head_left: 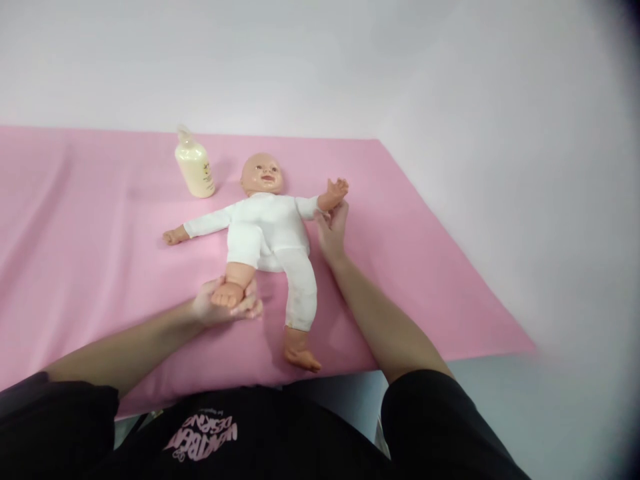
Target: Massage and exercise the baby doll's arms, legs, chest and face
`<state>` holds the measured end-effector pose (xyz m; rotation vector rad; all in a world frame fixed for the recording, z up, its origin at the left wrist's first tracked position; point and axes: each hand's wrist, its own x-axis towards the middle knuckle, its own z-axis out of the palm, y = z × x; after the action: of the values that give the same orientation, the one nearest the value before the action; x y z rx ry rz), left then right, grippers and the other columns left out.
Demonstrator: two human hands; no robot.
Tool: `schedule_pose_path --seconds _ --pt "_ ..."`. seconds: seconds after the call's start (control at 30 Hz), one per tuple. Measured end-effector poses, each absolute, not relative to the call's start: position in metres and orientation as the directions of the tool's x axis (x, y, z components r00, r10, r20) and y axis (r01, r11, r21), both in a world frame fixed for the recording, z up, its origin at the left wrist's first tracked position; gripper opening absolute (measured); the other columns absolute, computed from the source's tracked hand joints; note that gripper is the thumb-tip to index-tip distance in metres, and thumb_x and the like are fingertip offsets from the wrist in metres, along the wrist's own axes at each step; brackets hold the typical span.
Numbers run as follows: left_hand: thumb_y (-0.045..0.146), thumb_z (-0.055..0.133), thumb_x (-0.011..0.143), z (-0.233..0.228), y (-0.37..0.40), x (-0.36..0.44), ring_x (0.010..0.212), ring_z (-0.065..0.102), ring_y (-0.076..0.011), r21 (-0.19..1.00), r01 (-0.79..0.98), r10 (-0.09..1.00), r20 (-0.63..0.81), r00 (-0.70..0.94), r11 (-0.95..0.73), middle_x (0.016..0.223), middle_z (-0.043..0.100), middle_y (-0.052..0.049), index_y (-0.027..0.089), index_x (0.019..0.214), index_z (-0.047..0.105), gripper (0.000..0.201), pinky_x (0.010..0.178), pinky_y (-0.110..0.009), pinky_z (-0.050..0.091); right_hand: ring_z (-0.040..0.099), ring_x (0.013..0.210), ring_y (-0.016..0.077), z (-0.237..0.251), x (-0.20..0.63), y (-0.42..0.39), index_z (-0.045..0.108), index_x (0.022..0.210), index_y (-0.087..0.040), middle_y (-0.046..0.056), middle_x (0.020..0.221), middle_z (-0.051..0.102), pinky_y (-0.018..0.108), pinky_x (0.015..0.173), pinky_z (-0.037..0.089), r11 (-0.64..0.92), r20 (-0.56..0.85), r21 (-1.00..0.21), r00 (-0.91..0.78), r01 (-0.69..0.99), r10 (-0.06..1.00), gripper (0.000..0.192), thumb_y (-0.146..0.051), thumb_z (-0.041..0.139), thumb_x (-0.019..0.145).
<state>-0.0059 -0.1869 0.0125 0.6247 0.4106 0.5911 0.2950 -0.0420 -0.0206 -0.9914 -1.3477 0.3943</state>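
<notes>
A baby doll [265, 227] in a white suit lies on its back on a pink sheet [100, 267], head toward the wall, arms spread. My left hand [220, 308] cups the doll's bent leg from underneath, at the bare foot. My right hand [331, 230] grips the doll's arm at the wrist, just below its raised hand. The doll's other leg stretches straight toward me, its foot near the sheet's front edge.
A cream lotion bottle [195, 168] stands upright on the sheet, just left of the doll's head. A white wall runs behind. The sheet's right edge slants from back centre to front right, with pale grey surface beyond it.
</notes>
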Motion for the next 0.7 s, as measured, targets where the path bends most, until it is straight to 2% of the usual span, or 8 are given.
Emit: schedule_pose_path --seconds 0.07,0.2,0.33,0.43,0.57,0.7 --pt "0.076 0.069 0.078 0.019 -0.186 -0.005 0.071 0.055 -0.0232 0.616 -0.438 0.651 -0.164 0.741 0.655 0.056 0.041 0.003 0.023 0.08 0.06 0.054 0.08 -0.04 0.05 0.063 0.121 0.0251 -0.016 0.289 -0.049 0.046 0.141 -0.029 0.011 0.134 0.057 0.044 0.1 0.058 0.594 0.669 -0.723 0.142 0.352 0.729 0.062 -0.064 0.063 0.093" --pt "0.063 0.074 0.086 0.032 -0.186 -0.001 0.072 0.053 -0.0189 0.568 -0.489 0.673 -0.163 0.721 0.662 0.062 0.046 0.003 0.017 0.091 0.067 0.048 0.08 -0.033 0.048 0.061 0.122 0.0295 -0.008 0.28 -0.061 0.056 0.132 -0.028 0.011 0.126 0.063 0.054 0.111 0.051 0.67 0.724 -0.576 -0.087 0.469 0.684 0.048 -0.059 0.062 0.096" --pt "0.059 0.077 0.085 0.035 -0.187 0.003 0.073 0.051 -0.019 0.563 -0.493 0.675 -0.164 0.719 0.663 0.063 0.046 0.002 0.015 0.093 0.07 0.046 0.08 -0.033 0.046 0.061 0.121 0.0292 -0.002 0.276 -0.066 0.062 0.125 -0.029 0.01 0.123 0.065 0.054 0.112 0.049 0.704 0.726 -0.465 -0.224 0.536 0.651 0.034 -0.05 0.062 0.099" --pt "0.06 0.07 0.091 0.034 -0.186 0.004 0.072 0.051 -0.0195 0.573 -0.481 0.674 -0.177 0.718 0.663 0.063 0.045 0.002 0.014 0.095 0.069 0.046 0.079 -0.034 0.045 0.061 0.119 0.0283 0.0 0.275 -0.065 0.066 0.124 -0.03 0.009 0.122 0.065 0.053 0.112 0.048 0.71 0.711 -0.412 -0.286 0.571 0.643 0.027 -0.042 0.059 0.1" --pt "0.061 0.068 0.092 0.034 -0.185 0.006 0.071 0.051 -0.0198 0.589 -0.469 0.673 -0.18 0.717 0.658 0.064 0.045 0.002 0.015 0.096 0.068 0.047 0.077 -0.034 0.044 0.061 0.121 0.0286 0.001 0.274 -0.065 0.068 0.122 -0.03 0.008 0.122 0.065 0.054 0.114 0.046 0.696 0.678 -0.411 -0.313 0.588 0.665 0.025 -0.037 0.057 0.1" --pt "0.064 0.074 0.083 0.028 -0.187 0.005 0.069 0.054 -0.0205 0.628 -0.424 0.63 -0.139 0.764 0.652 0.063 0.05 0.001 0.017 0.094 0.067 0.049 0.074 -0.035 0.044 0.06 0.123 0.0293 -0.002 0.275 -0.066 0.065 0.124 -0.029 0.01 0.125 0.065 0.054 0.115 0.046 0.675 0.695 -0.493 -0.217 0.549 0.685 0.031 -0.044 0.062 0.097"
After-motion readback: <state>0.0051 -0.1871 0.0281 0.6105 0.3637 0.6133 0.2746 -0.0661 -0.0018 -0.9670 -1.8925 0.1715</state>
